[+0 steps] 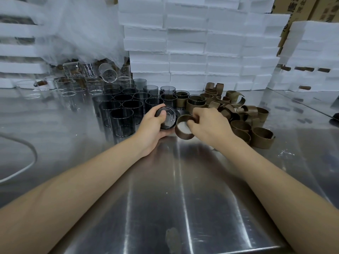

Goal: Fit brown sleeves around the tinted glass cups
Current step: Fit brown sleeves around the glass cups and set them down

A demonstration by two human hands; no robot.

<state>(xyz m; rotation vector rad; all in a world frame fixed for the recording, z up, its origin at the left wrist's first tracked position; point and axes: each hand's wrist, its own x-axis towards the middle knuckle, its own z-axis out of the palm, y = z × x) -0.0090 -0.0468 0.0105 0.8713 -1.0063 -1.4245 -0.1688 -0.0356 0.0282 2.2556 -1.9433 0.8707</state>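
Head view
Left hand [153, 125]: grips a tinted glass cup [167, 118], tipped on its side just above the tabletop [183, 189].
Right hand [207, 125]: pinches a brown sleeve [183, 132] beside the cup.
Loose sleeves [244, 116]: heaped at right.
Bare cups [121, 107]: clustered at left.

The shiny metal desk [183, 189] carried a tight cluster of upright tinted glass cups [122, 114] left of centre, with clear glass cups [67, 88] behind them toward the far left, some tipped on their sides. Just right of the cluster a few sleeved cups [181, 99] stood near the back, and beside those a loose heap of brown sleeves [256, 132] spread to the right. A white cable [27, 165] curved over the left edge, and stacked white foam blocks [187, 70] seemed to rest on the desk's far side.
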